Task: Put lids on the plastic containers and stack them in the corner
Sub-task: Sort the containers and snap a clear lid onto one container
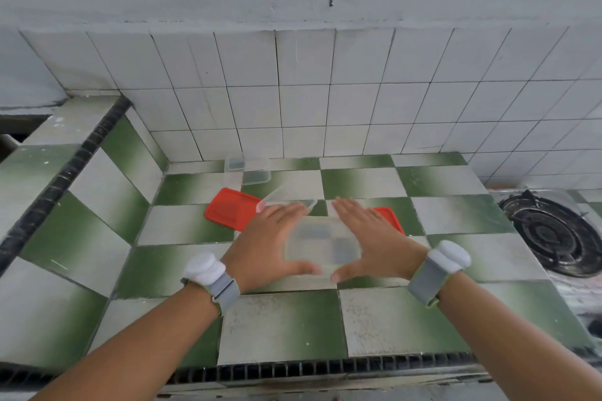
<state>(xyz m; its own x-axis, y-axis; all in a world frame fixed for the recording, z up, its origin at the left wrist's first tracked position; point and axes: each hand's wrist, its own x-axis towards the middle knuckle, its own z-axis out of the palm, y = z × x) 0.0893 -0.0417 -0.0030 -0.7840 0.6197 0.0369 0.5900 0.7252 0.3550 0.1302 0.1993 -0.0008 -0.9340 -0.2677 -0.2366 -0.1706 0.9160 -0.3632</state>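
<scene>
From the head view, you are holding a clear container (322, 246) between your left hand (265, 246) and right hand (374, 242), both pressing its sides, above the desk (280, 325) middle. Two red lids (229, 213) are lying unfitted beside it. Another clear container (249, 169) is sitting near the back-left corner, lidless. Nothing is stacked, so most seems left.

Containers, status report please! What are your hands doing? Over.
Both hands, left hand and right hand, grip clear container. Red lids still off. Another container near wall. Nothing blocking.
</scene>
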